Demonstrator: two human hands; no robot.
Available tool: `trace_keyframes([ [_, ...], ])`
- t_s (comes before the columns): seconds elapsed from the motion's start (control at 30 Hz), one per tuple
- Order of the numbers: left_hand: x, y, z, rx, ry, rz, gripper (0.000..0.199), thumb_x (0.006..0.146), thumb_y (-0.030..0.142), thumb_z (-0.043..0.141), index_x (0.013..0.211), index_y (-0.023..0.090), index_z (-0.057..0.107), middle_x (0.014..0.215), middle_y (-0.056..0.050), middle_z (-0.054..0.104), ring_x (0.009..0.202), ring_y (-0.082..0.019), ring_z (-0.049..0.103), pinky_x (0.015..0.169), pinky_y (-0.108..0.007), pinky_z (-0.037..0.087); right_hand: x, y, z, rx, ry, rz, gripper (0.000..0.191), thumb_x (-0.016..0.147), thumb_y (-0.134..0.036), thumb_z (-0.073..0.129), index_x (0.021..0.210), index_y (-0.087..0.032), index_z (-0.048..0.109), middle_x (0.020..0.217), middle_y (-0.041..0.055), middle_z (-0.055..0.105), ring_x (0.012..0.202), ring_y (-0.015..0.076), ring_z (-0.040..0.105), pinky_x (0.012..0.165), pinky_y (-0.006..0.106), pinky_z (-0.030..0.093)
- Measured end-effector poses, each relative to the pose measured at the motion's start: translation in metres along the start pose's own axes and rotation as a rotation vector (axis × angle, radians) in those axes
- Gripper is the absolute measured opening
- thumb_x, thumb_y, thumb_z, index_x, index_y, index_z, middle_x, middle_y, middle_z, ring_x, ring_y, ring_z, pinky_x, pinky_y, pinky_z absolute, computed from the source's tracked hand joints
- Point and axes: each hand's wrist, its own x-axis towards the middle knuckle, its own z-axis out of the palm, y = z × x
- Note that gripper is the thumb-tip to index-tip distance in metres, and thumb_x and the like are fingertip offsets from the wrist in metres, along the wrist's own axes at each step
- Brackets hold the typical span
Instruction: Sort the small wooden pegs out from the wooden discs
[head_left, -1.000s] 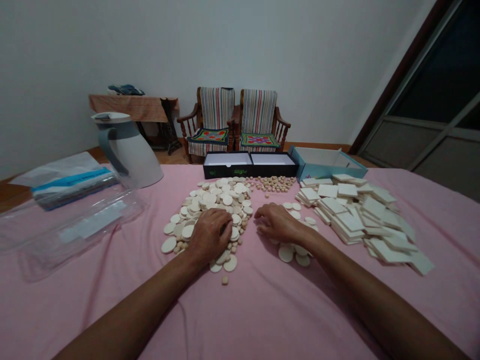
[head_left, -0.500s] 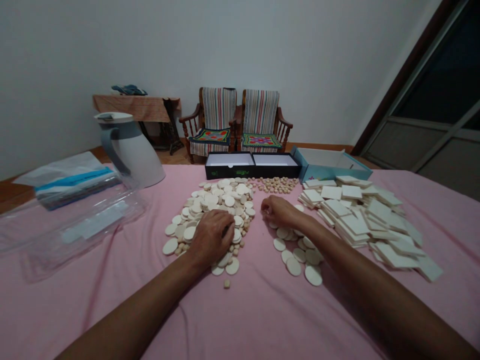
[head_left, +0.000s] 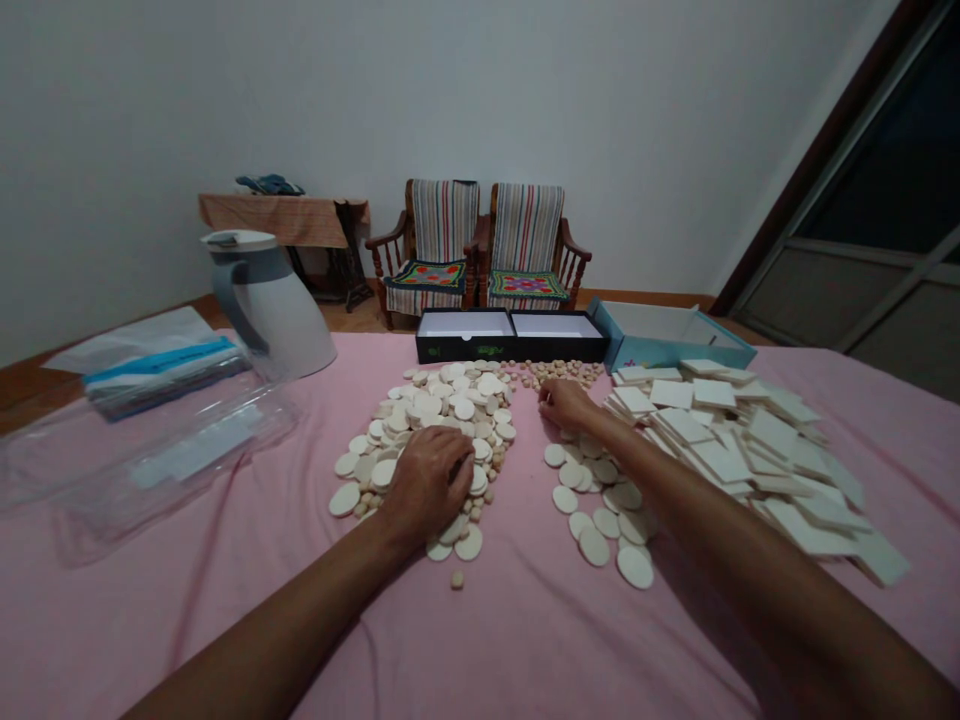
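Observation:
My left hand (head_left: 431,475) lies on a heap of round wooden discs (head_left: 427,405), its fingers curled down into the pile and the thumb bent close to them. Whatever those fingers grip is hidden. Small wooden cubes (head_left: 496,458) show between the discs along the heap's right side. My right hand (head_left: 566,405) hovers just in front of a spread of small cubes (head_left: 559,372), fingers drawn together; their contents cannot be made out. Below its wrist lies a second, looser group of discs (head_left: 595,545). One single cube (head_left: 457,579) sits apart, nearer to me.
Square wooden tiles (head_left: 750,450) are piled at right. A black two-part box (head_left: 465,347) and a light blue box (head_left: 675,350) stand behind. On the left are a white-grey jug (head_left: 289,315), a clear plastic tray (head_left: 187,450) and a blue-white packet (head_left: 165,375). Pink cloth (head_left: 525,640) covers the table.
My right hand has moved away from me, from beside the looser discs toward the small cubes. My left hand stays on the disc heap. The view has shifted slightly.

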Motion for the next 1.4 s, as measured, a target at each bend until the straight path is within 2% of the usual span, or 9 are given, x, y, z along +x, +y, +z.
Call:
trace_keyframes([
  [0.1, 0.000, 0.000, 0.000, 0.001, 0.004, 0.007, 0.014, 0.088, 0.015, 0.052, 0.091, 0.015, 0.065, 0.091, -0.009, 0.070, 0.093, -0.023, 0.061, 0.087, -0.041, 0.047, 0.005, 0.005, -0.012, -0.013, 0.090, 0.042, 0.020, 0.077, -0.011, 0.060, 0.094, -0.013, 0.070, 0.092, 0.0115, 0.070, 0.086, 0.0219, 0.063, 0.071, 0.027, 0.042],
  [0.23, 0.001, 0.000, -0.001, -0.003, 0.020, 0.005, 0.014, 0.089, 0.016, 0.051, 0.091, 0.015, 0.065, 0.090, -0.009, 0.070, 0.091, -0.023, 0.061, 0.086, -0.041, 0.047, -0.006, 0.005, -0.035, 0.085, 0.357, 0.003, 0.032, 0.085, -0.018, 0.054, 0.114, -0.010, 0.064, 0.107, 0.0155, 0.066, 0.089, 0.0214, 0.061, 0.077, 0.029, 0.044],
  [0.37, 0.003, 0.001, -0.004, -0.013, 0.043, 0.002, 0.013, 0.089, 0.017, 0.052, 0.091, 0.015, 0.065, 0.091, -0.008, 0.070, 0.090, -0.023, 0.062, 0.086, -0.041, 0.047, -0.055, -0.009, -0.039, 0.269, 0.242, -0.169, 0.016, 0.083, -0.020, 0.054, 0.085, -0.017, 0.070, 0.072, 0.0028, 0.069, 0.066, 0.0158, 0.060, 0.063, 0.025, 0.041],
  [0.5, 0.004, 0.002, -0.007, -0.026, 0.078, -0.011, 0.014, 0.087, 0.017, 0.054, 0.094, 0.016, 0.066, 0.093, -0.008, 0.071, 0.090, -0.023, 0.063, 0.086, -0.041, 0.048, -0.106, -0.020, -0.027, 0.372, 0.179, -0.230, 0.015, 0.084, -0.020, 0.053, 0.084, -0.017, 0.068, 0.073, 0.0022, 0.069, 0.064, 0.0148, 0.060, 0.060, 0.025, 0.041],
  [0.63, 0.006, -0.001, -0.010, -0.053, 0.102, -0.068, 0.018, 0.086, 0.016, 0.052, 0.096, 0.017, 0.067, 0.097, -0.007, 0.072, 0.093, -0.022, 0.064, 0.086, -0.039, 0.050, -0.132, -0.018, -0.014, 0.385, 0.187, -0.241, 0.017, 0.086, -0.020, 0.050, 0.088, -0.017, 0.067, 0.078, 0.0039, 0.069, 0.070, 0.0169, 0.061, 0.064, 0.027, 0.042],
  [0.8, 0.014, -0.009, -0.018, -0.026, 0.094, -0.142, 0.022, 0.087, 0.019, 0.050, 0.102, 0.017, 0.066, 0.106, -0.008, 0.070, 0.101, -0.022, 0.063, 0.092, -0.038, 0.050, -0.138, -0.010, 0.000, 0.397, 0.267, -0.262, 0.019, 0.089, -0.019, 0.046, 0.092, -0.017, 0.065, 0.085, 0.0059, 0.068, 0.078, 0.0188, 0.061, 0.072, 0.031, 0.044],
  [1.1, 0.065, -0.036, -0.010, 0.262, -0.199, -0.064, 0.041, 0.084, 0.038, 0.062, 0.120, 0.018, 0.064, 0.120, -0.015, 0.061, 0.111, -0.031, 0.055, 0.095, -0.047, 0.044, -0.135, 0.002, 0.005, 0.405, 0.309, -0.298, 0.018, 0.090, -0.017, 0.046, 0.092, -0.018, 0.063, 0.086, 0.0054, 0.067, 0.079, 0.0180, 0.060, 0.072, 0.030, 0.045],
  [1.27, 0.079, -0.038, 0.003, 0.243, -0.311, -0.019, 0.032, 0.081, 0.032, 0.067, 0.111, 0.023, 0.069, 0.106, -0.010, 0.067, 0.095, -0.025, 0.063, 0.084, -0.037, 0.049, -0.137, 0.005, 0.003, 0.395, 0.309, -0.302, 0.017, 0.090, -0.017, 0.046, 0.094, -0.017, 0.063, 0.088, 0.0061, 0.066, 0.080, 0.0186, 0.060, 0.072, 0.031, 0.045],
  [1.4, 0.077, -0.034, 0.005, 0.213, -0.306, -0.021, 0.024, 0.085, 0.024, 0.060, 0.106, 0.020, 0.069, 0.102, -0.009, 0.068, 0.089, -0.022, 0.065, 0.078, -0.030, 0.049, -0.136, 0.007, 0.002, 0.389, 0.310, -0.306, 0.017, 0.089, -0.016, 0.046, 0.094, -0.018, 0.063, 0.087, 0.0056, 0.066, 0.080, 0.0186, 0.060, 0.072, 0.031, 0.045],
])
